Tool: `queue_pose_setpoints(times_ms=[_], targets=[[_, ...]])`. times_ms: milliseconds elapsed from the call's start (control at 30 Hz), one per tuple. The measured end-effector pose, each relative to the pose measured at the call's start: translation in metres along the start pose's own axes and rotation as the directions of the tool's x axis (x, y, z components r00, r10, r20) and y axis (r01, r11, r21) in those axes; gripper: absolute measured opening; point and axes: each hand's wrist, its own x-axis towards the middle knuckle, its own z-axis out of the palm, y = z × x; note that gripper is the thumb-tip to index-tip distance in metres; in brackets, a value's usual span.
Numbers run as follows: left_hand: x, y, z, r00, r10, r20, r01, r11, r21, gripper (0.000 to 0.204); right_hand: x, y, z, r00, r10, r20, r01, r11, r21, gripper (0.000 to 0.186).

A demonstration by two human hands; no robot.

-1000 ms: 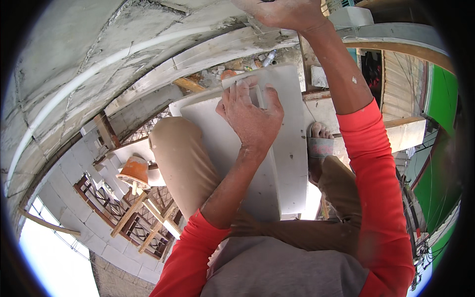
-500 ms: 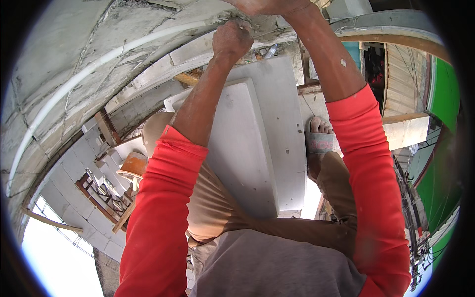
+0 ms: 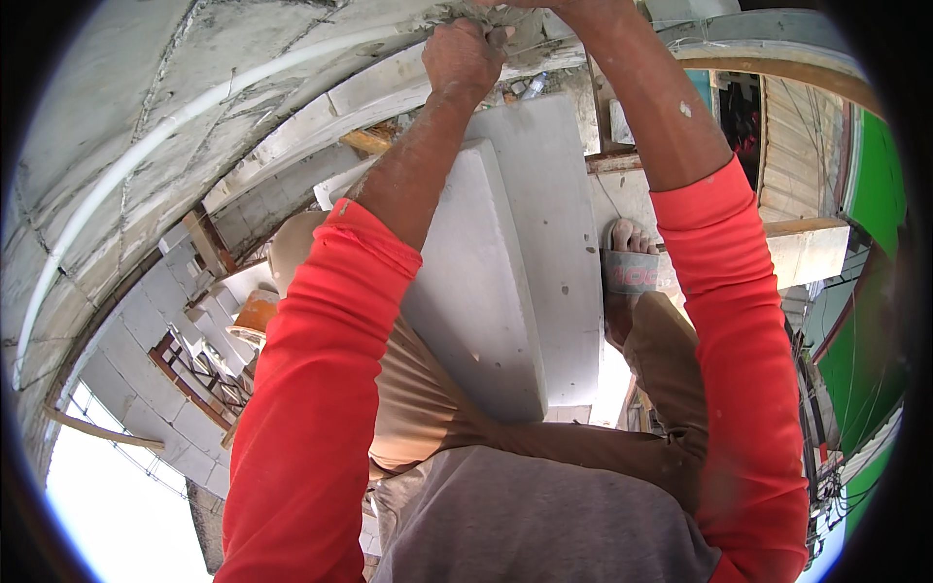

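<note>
My left hand [image 3: 463,60] is raised at the top centre against rough, patchy concrete [image 3: 528,35], its fingers curled round something I cannot make out. My right hand [image 3: 569,10] is higher, cut off by the top edge, so its fingers and anything in them are hidden. A pale grey slab [image 3: 559,301] lies between my legs with a narrower block [image 3: 471,282] on it. A white pipe [image 3: 170,121] runs along the concrete surface left of my hands.
An orange bucket [image 3: 255,311] is at the left beside block walling [image 3: 136,360]. My sandalled foot [image 3: 630,267] rests right of the slab. Timber [image 3: 787,78], green panels [image 3: 870,180] and tangled cables [image 3: 831,476] are at the right. A plastic bottle [image 3: 535,85] lies beyond the slab.
My left hand has left the block on the slab and moved up to the concrete at the top, its fingers now curled. My right hand has shifted slightly up at the frame's edge.
</note>
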Motion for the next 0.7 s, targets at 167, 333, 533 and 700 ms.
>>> queue_pose_setpoints(times_ms=[167,333,533,700], targets=[[0.006,-0.006,0.007,0.999,0.039,0.016,-0.039,0.999,0.004,0.043,0.004,-0.005,-0.002,0.999,0.042,0.014,-0.042,0.998,0.039,0.097],[0.007,-0.004,0.011,0.996,-0.068,0.061,0.071,0.996,-0.057,0.036,-0.001,-0.002,-0.001,1.0,0.011,-0.018,-0.01,0.999,0.035,0.096],[0.009,-0.013,0.019,0.986,-0.118,0.114,0.149,0.934,-0.325,0.031,0.005,-0.009,-0.001,0.999,0.043,-0.006,-0.043,0.999,0.019,0.097],[0.008,-0.001,0.022,0.971,-0.174,0.166,0.229,0.882,-0.413,0.025,-0.003,0.001,-0.006,0.998,0.055,0.027,-0.055,0.999,-0.001,0.097]])
